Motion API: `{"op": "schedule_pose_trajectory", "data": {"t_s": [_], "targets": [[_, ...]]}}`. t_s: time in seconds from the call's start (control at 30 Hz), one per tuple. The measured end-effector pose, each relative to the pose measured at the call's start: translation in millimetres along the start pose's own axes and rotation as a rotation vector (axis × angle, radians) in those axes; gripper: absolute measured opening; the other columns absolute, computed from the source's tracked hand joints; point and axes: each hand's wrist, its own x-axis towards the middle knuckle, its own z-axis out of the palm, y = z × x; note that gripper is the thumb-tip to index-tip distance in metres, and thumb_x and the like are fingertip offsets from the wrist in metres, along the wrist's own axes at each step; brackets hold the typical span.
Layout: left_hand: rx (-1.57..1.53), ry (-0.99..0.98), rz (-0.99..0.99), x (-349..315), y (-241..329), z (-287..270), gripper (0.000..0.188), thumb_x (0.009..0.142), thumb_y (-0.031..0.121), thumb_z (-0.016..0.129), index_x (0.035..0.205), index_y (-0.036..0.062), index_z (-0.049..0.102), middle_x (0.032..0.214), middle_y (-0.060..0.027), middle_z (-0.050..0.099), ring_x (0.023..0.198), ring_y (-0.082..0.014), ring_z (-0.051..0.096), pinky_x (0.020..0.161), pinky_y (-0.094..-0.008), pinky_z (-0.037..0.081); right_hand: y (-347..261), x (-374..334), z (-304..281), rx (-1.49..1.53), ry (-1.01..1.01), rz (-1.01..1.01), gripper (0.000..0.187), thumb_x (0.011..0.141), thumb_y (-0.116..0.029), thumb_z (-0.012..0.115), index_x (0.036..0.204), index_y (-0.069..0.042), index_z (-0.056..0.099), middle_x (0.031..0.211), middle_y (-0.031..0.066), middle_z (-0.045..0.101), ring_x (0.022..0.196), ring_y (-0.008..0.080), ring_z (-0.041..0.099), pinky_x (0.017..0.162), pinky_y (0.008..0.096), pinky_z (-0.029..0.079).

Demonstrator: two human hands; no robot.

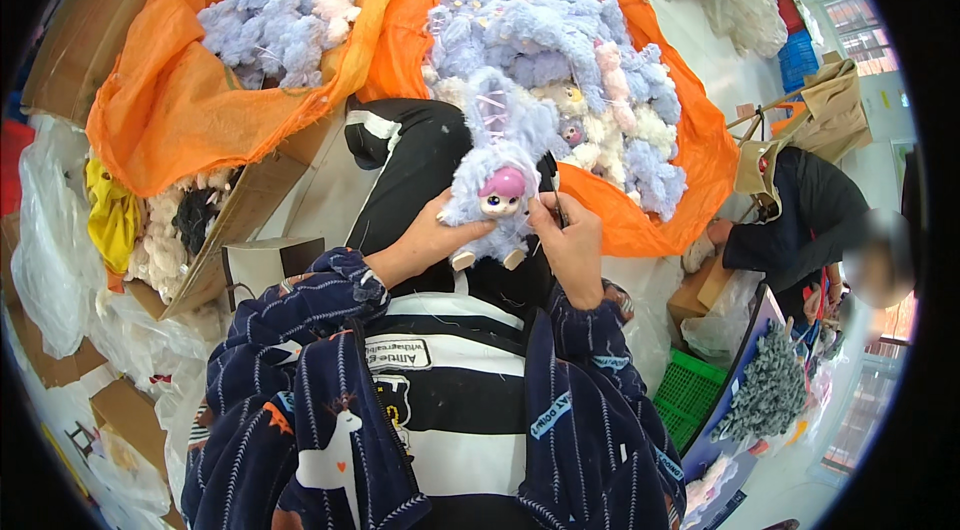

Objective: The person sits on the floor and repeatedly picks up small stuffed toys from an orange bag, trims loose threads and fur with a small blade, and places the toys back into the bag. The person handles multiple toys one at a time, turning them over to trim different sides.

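the fluffy lavender doll (498,152) is sitting between both hands over the lap, near the open orange sack (705,165). the left hand (425,242) is gripping its furry side, thumb pressing below the face (502,198). the right hand (573,245) is bending its fingers at the other side; whether they're pinching fur, i cannot tell. it's looking light and squashy, the fur probably offering better hold than that smooth, stiffer-looking face.

Most fingers of the bare left hand (428,238) are hidden by the furry lilac plush doll (503,180); the small dark object (563,214) in the bare right hand (574,246) is largely covered. A dark-clothed co-worker's head (880,258) is blurred.
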Motion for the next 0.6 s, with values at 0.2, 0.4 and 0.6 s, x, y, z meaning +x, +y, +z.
{"op": "schedule_pose_trajectory", "data": {"t_s": [0.2,0.4,0.6], "targets": [[0.098,-0.147,0.03,1.8,4.0,-6.1,0.04,0.084,0.015,0.064,0.119,0.0012,0.052,0.108,-0.0059,0.059,0.096,-0.012,0.056,0.085,-0.0279,0.046,-72.3,1.6,19.9,0.058,-0.206,-0.54,0.021,0.079,-0.001,0.064,0.1,0.0,0.063,0.092,0.0076,0.063,0.071,0.011,0.058,0.062,0.0217,0.045],[-0.365,-0.04,-0.134,1.9,10.3,-4.0,0.04,0.086,0.014,0.062,0.122,0.0009,0.05,0.113,-0.0083,0.059,0.101,-0.0163,0.058,0.089,-0.031,0.046,-27.1,6.9,-24.1,-0.201,0.025,-0.316,0.02,0.078,-0.003,0.067,0.097,-0.002,0.063,0.086,0.0105,0.061,0.071,0.0163,0.061,0.061,0.0264,0.047],[-0.396,-0.074,-0.188,4.9,6.9,-6.3,0.042,0.087,0.014,0.062,0.124,0.0015,0.048,0.114,-0.0084,0.058,0.102,-0.0168,0.058,0.088,-0.0312,0.047,12.4,-13.0,-6.0,-0.24,-0.05,-0.355,0.019,0.078,-0.005,0.067,0.096,0.0,0.062,0.084,0.0115,0.06,0.07,0.023,0.061,0.062,0.0284,0.048]]}}
